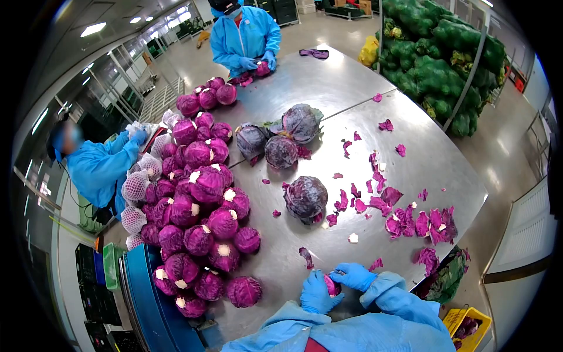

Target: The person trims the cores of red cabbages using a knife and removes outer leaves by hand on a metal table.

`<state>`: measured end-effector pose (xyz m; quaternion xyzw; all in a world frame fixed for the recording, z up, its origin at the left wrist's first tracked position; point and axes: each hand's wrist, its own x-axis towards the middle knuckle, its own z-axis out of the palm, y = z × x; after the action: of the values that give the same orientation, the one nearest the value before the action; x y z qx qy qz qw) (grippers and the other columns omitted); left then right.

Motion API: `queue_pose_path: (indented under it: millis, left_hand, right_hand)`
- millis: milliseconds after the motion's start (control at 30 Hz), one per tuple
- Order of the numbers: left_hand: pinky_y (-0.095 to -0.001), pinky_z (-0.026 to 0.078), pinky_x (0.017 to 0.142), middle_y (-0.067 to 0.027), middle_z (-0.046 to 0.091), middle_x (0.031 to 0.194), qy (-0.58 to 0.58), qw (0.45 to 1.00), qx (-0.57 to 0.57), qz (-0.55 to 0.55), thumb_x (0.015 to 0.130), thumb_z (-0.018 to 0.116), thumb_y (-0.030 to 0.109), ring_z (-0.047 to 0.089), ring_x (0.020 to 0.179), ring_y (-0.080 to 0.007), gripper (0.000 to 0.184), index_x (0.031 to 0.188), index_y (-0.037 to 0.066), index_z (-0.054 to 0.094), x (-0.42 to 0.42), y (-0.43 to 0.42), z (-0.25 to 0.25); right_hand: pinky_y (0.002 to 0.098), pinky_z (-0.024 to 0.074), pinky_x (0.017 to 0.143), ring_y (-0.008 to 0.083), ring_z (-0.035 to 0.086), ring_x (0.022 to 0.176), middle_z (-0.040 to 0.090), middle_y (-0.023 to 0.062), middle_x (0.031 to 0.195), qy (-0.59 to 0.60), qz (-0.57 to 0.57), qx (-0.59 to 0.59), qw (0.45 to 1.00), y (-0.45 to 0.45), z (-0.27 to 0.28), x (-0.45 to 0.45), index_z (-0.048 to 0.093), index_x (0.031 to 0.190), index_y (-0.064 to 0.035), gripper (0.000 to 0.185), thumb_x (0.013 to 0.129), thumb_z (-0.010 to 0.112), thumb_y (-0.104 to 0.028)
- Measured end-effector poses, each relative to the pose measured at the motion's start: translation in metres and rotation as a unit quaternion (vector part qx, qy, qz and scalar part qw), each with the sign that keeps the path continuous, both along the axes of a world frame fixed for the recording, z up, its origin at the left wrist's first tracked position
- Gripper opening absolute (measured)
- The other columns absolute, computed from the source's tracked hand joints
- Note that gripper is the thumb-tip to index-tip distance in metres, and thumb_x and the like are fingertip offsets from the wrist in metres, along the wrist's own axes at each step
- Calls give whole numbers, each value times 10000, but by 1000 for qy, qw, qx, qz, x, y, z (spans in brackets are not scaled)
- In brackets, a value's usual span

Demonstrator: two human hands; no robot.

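Observation:
At the near edge of the metal table, my left hand (pixel 318 293), in a blue glove, is wrapped round the near side of a red cabbage (pixel 332 286). My right hand (pixel 354 276), gloved too, curls its fingers over the top right of the same cabbage. Most of this cabbage is hidden by the gloves; whether a small tool is in the right fingers does not show. A torn dark leaf (pixel 306 257) lies just beyond my left hand. Further off sits an untrimmed, dull purple cabbage (pixel 305 200), with several more like it (pixel 282 152) behind.
Bright trimmed cabbages (pixel 206 183) are heaped on the left. Leaf scraps (pixel 392 196) litter the metal table (pixel 451 170) on the right. Two co-workers in blue (pixel 245 36) (pixel 99 170) handle cabbages. Green net sacks (pixel 440 64) stand beyond, a yellow crate (pixel 467 325) at lower right.

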<state>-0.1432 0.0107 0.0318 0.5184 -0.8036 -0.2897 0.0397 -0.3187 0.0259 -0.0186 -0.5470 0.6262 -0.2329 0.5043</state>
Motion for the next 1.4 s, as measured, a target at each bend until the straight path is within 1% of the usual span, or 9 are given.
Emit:
queue_pose_path:
  millis: [167,367,467,767,867,1067,1267,1333,1400]
  left_hand:
    - [-478,454,909,-227,486,1236,6,999,-44,-17,556,851,476,517,1090,-408,986,1296,-5,412,0,6,-6]
    - [-467,453,899,-224,497,1218,-25,998,-46,-39,563,837,496,523,1073,-394,961,1275,0,425,-5,4,-9]
    - [-459,450,897,-218,502,1210,-62,996,-50,-49,567,834,491,523,1072,-378,942,1267,9,429,-8,6,-7]
    - [-442,428,947,-210,487,1258,-100,982,-84,-136,573,837,448,502,1130,-367,908,1266,34,422,-12,5,-5]
    - [-448,427,948,-208,480,1268,-92,982,-85,-143,565,843,429,501,1126,-372,904,1263,39,422,-11,5,-1]
    - [-452,428,935,-205,482,1248,-88,985,-77,-130,557,846,418,508,1093,-375,878,1234,39,435,-16,12,-2]
    - [-452,437,917,-205,493,1219,-88,991,1,-104,558,839,421,514,1076,-379,864,1215,26,440,-24,4,7]
    - [-453,439,920,-206,496,1218,-76,991,18,-113,562,839,427,513,1079,-382,872,1221,17,440,-21,-2,12]
    - [-453,440,929,-207,498,1224,-43,992,13,-119,569,840,440,512,1091,-385,884,1229,7,442,-13,-5,6]
  right_hand:
    - [322,476,702,149,542,717,630,94,784,-222,-90,180,954,1,4,-7,648,919,-37,346,866,674,-378]
    - [368,504,685,284,633,707,659,143,795,80,10,-76,994,0,2,-2,659,931,-67,314,823,685,-360]
    - [389,513,674,346,640,740,665,156,825,144,27,-53,988,-1,20,-1,668,895,-78,282,803,684,-344]
    - [441,506,616,360,637,697,648,163,767,54,-212,-97,971,37,0,16,658,805,-77,308,787,664,-384]
    - [444,506,595,360,637,671,645,154,737,141,-214,-123,959,45,2,23,656,779,-71,287,788,673,-358]
    - [389,484,511,315,610,556,625,144,692,149,-258,-176,938,54,-4,26,594,703,-64,253,768,735,-263]
    - [274,421,433,107,528,488,606,38,629,-15,-441,-196,876,46,36,-6,611,748,-51,204,820,734,-198]
    - [253,435,498,68,512,553,591,9,639,-169,-483,-139,848,35,89,-32,610,745,-45,216,853,716,-200]
    - [247,441,509,70,519,557,597,13,648,-129,-518,-150,832,33,61,-66,610,760,-36,210,854,714,-193]
